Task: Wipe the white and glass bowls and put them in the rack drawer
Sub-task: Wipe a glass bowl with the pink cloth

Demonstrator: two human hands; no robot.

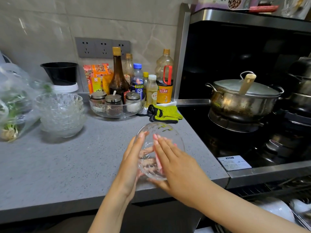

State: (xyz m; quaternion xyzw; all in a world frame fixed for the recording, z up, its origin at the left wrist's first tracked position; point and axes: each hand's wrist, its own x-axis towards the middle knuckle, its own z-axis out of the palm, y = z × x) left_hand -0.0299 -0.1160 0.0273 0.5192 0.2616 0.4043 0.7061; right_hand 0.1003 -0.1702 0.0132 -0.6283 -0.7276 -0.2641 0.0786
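Straight-fingered, my right hand [178,165] pressed one pink cloth [159,163] against one glass bowl [163,130], which my left hand [133,162] cupped; one bowl stack [61,113] stood apart.

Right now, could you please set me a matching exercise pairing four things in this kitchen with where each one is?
1. single glass bowl
2. stack of glass bowls
3. green gloves
4. steel pot

A. on the stove burner
B. beside the bag of greens
C. between the left hand and right hand
D. in front of the soy sauce bottle

Pairs: 1-C, 2-B, 3-D, 4-A.
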